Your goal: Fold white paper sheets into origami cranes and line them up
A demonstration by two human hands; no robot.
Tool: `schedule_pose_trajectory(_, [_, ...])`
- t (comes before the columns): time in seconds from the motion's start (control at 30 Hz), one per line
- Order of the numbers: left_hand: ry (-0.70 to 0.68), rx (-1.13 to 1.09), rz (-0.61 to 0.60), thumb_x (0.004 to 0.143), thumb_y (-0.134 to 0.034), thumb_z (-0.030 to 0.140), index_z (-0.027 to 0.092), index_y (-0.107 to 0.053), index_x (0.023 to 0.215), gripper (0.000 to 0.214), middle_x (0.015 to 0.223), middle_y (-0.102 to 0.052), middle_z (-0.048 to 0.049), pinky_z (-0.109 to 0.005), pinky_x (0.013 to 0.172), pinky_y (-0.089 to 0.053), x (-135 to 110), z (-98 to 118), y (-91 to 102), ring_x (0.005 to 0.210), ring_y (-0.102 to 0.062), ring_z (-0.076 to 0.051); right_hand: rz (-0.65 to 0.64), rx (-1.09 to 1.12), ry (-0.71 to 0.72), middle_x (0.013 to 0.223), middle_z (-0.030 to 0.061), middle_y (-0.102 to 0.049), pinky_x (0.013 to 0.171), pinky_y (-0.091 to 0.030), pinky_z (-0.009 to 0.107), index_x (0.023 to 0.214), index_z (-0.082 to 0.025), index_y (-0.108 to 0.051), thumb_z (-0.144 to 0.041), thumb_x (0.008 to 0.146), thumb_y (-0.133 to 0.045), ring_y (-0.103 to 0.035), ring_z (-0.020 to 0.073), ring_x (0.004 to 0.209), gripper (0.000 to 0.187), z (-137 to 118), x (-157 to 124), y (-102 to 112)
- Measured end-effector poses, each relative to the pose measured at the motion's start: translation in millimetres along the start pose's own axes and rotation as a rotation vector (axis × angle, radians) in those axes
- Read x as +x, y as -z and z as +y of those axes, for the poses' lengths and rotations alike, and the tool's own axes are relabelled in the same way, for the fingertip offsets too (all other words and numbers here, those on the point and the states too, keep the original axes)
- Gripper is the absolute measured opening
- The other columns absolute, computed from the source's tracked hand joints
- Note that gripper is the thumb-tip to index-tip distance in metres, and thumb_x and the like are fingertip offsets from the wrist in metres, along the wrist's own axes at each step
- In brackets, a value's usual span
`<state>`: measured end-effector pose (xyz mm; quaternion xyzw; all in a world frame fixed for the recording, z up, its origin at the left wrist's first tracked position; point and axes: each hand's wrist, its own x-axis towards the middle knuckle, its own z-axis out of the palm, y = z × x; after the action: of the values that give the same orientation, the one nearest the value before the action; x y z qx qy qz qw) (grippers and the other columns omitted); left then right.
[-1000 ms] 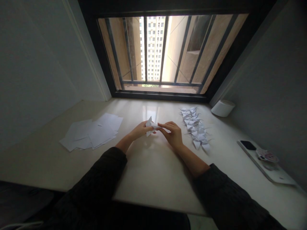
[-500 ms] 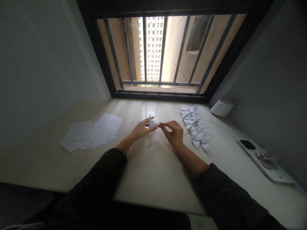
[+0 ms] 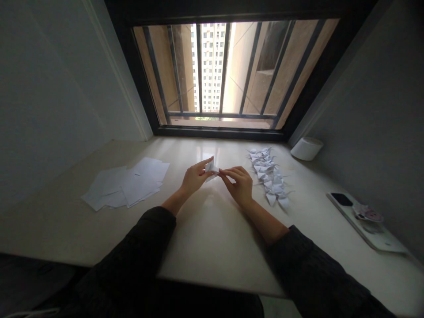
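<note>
A small white folded paper piece (image 3: 210, 168) is held between both hands above the pale tabletop (image 3: 212, 229). My left hand (image 3: 194, 178) pinches its left side, thumb and fingers closed on the paper. My right hand (image 3: 239, 183) pinches its right end with fingertips pressed together. Both forearms wear dark sleeves. Part of the paper is hidden by my fingers.
A loose spread of white paper sheets (image 3: 125, 183) lies at the left. A row of several folded paper cranes (image 3: 270, 176) runs along the right. A white roll (image 3: 306, 148) sits by the barred window (image 3: 228, 75). A phone with stickers (image 3: 362, 216) lies far right.
The folded paper has been turned and raised slightly between my fingers; my left hand has shifted a little up and forward. My right hand stays almost still.
</note>
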<state>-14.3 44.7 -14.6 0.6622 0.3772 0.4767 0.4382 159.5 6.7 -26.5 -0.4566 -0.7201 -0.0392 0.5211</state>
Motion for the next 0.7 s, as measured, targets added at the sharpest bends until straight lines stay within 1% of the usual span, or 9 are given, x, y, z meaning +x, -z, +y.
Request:
schedule_pose_trajectory(0.07, [0.011,-0.102,-0.016,0.068,-0.071,0.031,0.018,-0.051,0.127,0.064,0.106,-0.067,-0.0069,-0.034,0.086,-0.049,1.6,-2.2,-1.5,0.092,-0.062,-0.019,-0.018,0.015,0.023,0.084,0.0007,-0.071,0.074,-0.047,0.034,0.097,-0.029,-0.070,-0.026,0.082,-0.060,-0.057,0.0183,0.078,0.018,-1.2,0.2,-0.3])
schedule_pose_trajectory(0.13, [0.023,-0.166,-0.017,0.069,-0.070,0.030,0.016,-0.052,0.126,0.061,0.108,-0.066,-0.0081,-0.035,0.088,-0.048,2.7,-3.0,-1.9,0.094,-0.061,-0.020,-0.027,0.042,0.030,0.088,0.0012,-0.071,0.077,-0.047,0.035,0.104,-0.029,-0.067,-0.025,0.083,-0.059,-0.057,0.0189,0.081,0.023,-3.1,0.7,-0.2])
schedule_pose_trajectory(0.2, [0.053,-0.206,-0.023,0.070,-0.069,0.028,0.015,-0.053,0.125,0.059,0.108,-0.066,-0.0092,-0.035,0.085,-0.049,2.6,-1.5,-1.6,0.093,-0.061,-0.019,-0.024,0.080,0.010,0.095,0.0026,-0.069,0.080,-0.047,0.036,0.112,-0.029,-0.063,-0.025,0.083,-0.059,-0.057,0.0197,0.087,0.030,-5.6,1.6,0.5])
schedule_pose_trajectory(0.27, [0.097,-0.253,-0.038,0.070,-0.068,0.026,0.016,-0.050,0.128,0.061,0.107,-0.066,-0.0098,-0.034,0.080,-0.050,1.5,2.1,-1.3,0.089,-0.062,-0.019,-0.017,0.118,-0.034,0.100,0.0040,-0.067,0.083,-0.047,0.037,0.116,-0.030,-0.060,-0.027,0.083,-0.058,-0.057,0.0203,0.091,0.033,-7.9,2.6,1.6])
schedule_pose_trajectory(0.33, [0.130,-0.302,-0.045,0.071,-0.067,0.026,0.018,-0.049,0.128,0.061,0.107,-0.065,-0.0100,-0.033,0.079,-0.050,0.0,6.8,-1.7,0.090,-0.062,-0.018,-0.017,0.158,-0.081,0.100,0.0043,-0.066,0.085,-0.047,0.038,0.115,-0.031,-0.061,-0.028,0.084,-0.058,-0.057,0.0204,0.092,0.031,-9.3,3.3,2.5])
schedule_pose_trajectory(0.43, [0.137,-0.357,-0.068,0.072,-0.066,0.025,0.020,-0.054,0.123,0.053,0.113,-0.062,-0.0098,-0.034,0.084,-0.049,-2.5,12.7,-3.9,0.096,-0.060,-0.019,-0.029,0.227,-0.139,0.097,0.0037,-0.066,0.084,-0.048,0.038,0.110,-0.032,-0.064,-0.029,0.084,-0.057,-0.058,0.0195,0.091,0.026,-9.1,3.1,1.9])
schedule_pose_trajectory(0.5, [0.138,-0.363,-0.102,0.072,-0.065,0.022,0.019,-0.057,0.120,0.049,0.115,-0.061,-0.0095,-0.035,0.085,-0.049,-4.0,14.8,-5.4,0.096,-0.059,-0.018,-0.032,0.278,-0.180,0.095,0.0037,-0.066,0.081,-0.049,0.037,0.107,-0.031,-0.065,-0.031,0.084,-0.057,-0.058,0.0190,0.090,0.025,-8.1,2.6,0.2])
schedule_pose_trajectory(0.63, [0.141,-0.291,-0.144,0.071,-0.063,0.018,0.018,-0.057,0.121,0.050,0.112,-0.062,-0.0091,-0.035,0.084,-0.049,-5.4,16.1,-6.0,0.088,-0.060,-0.016,-0.043,0.359,-0.230,0.094,0.0044,-0.065,0.072,-0.051,0.033,0.103,-0.029,-0.067,-0.034,0.081,-0.060,-0.058,0.0185,0.088,0.024,-7.4,2.6,-2.9])
schedule_pose_trajectory(0.7, [0.100,-0.213,-0.143,0.069,-0.062,0.014,0.018,-0.058,0.120,0.051,0.115,-0.062,-0.0086,-0.033,0.083,-0.049,-4.9,16.6,-5.4,0.093,-0.060,-0.018,-0.045,0.378,-0.232,0.093,0.0043,-0.065,0.069,-0.051,0.031,0.102,-0.028,-0.068,-0.035,0.078,-0.064,-0.058,0.0183,0.087,0.026,-8.0,3.0,-3.4])
